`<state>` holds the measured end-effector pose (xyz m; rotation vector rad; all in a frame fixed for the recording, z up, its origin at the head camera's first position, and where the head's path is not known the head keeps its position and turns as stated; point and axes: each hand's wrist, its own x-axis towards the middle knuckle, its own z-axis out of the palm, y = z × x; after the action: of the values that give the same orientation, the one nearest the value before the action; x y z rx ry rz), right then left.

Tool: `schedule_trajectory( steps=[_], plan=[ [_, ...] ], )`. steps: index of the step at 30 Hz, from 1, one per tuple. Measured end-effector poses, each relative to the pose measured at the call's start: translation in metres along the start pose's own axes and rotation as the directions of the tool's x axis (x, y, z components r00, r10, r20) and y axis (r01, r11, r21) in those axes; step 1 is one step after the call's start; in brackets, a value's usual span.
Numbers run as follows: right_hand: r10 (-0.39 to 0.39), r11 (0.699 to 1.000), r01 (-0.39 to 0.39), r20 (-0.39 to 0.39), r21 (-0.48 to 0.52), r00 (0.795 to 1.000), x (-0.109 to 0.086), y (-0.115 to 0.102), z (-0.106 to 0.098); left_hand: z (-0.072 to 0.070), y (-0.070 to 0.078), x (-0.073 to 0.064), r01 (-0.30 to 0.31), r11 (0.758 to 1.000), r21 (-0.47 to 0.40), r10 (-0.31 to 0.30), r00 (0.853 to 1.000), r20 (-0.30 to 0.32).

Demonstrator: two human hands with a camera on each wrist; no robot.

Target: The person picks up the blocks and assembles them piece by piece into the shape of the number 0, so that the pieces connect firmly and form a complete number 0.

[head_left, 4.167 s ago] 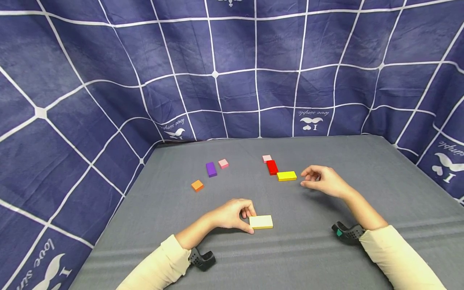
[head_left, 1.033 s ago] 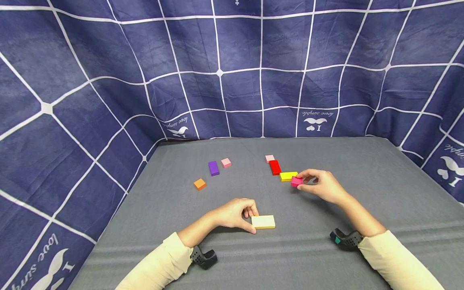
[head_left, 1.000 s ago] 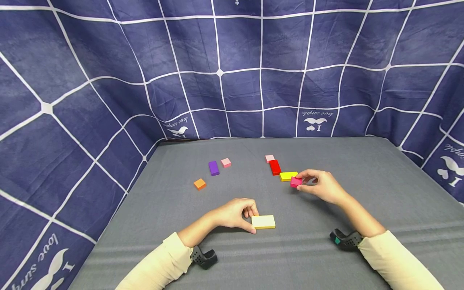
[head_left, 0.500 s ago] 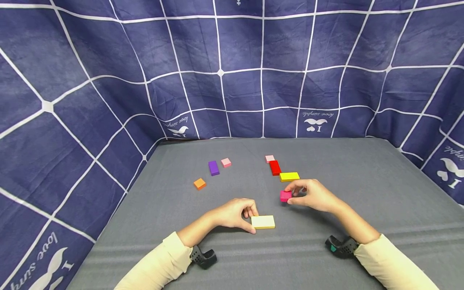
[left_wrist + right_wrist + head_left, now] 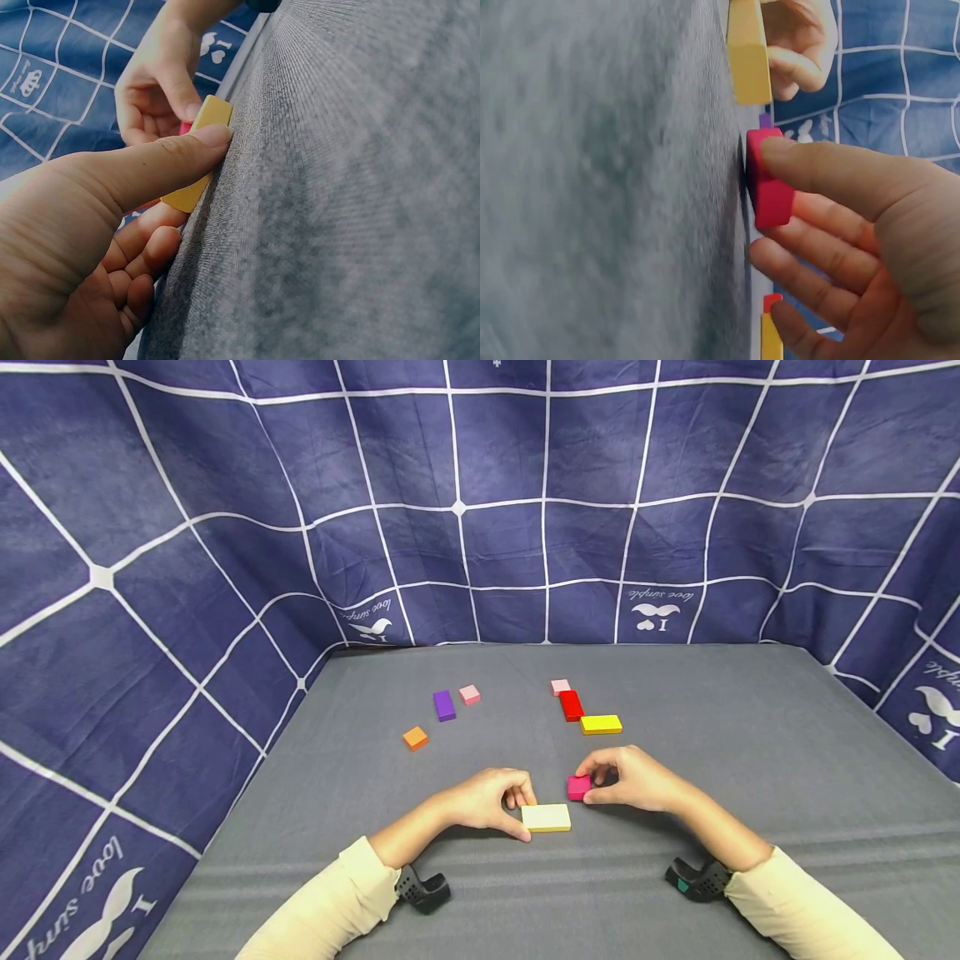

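A pale yellow rectangular block (image 5: 547,818) lies flat on the grey cloth, its left end pinched between thumb and fingers of my left hand (image 5: 483,802). My right hand (image 5: 633,781) pinches a small crimson square block (image 5: 579,788) low over the cloth, a little behind and to the right of the pale yellow one. In the right wrist view the crimson block (image 5: 769,180) sits between thumb and fingertips, with a narrow dark shadow beside it. The left wrist view shows the pale yellow block (image 5: 214,112) partly hidden by my left thumb.
Farther back, a bright yellow block (image 5: 601,725), a red block (image 5: 572,706) and a pale pink block (image 5: 560,687) form a stepped row. To the left lie an orange block (image 5: 416,738), a purple block (image 5: 444,706) and a pink block (image 5: 469,694). A blue checked curtain (image 5: 495,560) borders the table.
My right hand, free at first, has picked up the crimson block and carried it from beside the bright yellow block toward the pale yellow one. My left hand stays in place.
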<state>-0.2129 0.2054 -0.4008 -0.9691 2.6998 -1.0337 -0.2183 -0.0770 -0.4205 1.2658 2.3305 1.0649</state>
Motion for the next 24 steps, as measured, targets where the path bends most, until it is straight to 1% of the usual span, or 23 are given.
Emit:
schedule_trajectory(
  steps=[6, 12, 21, 24],
  plan=[
    [-0.008, 1.000, 0.009, 0.028, -0.014, 1.000, 0.000, -0.003, 0.006, 0.000, 0.000, 0.000, 0.002, 1.000, -0.001, -0.002, 1.000, 0.000],
    [-0.034, 0.999, 0.036, 0.059, -0.027, 0.998, 0.000, -0.007, 0.008, 0.000, 0.000, 0.000, 0.004, 1.000, 0.003, -0.004, 1.000, 0.000],
    [-0.039, 0.998, 0.042, 0.070, -0.039, 0.997, -0.001, -0.009, 0.007, 0.000, 0.000, 0.000, -0.009, 1.000, 0.012, 0.009, 1.000, -0.001],
    [-0.037, 0.996, 0.042, 0.058, -0.075, 0.998, -0.001, -0.012, 0.004, 0.000, -0.001, 0.000, -0.014, 1.000, 0.011, 0.014, 1.000, 0.001]
  ],
)
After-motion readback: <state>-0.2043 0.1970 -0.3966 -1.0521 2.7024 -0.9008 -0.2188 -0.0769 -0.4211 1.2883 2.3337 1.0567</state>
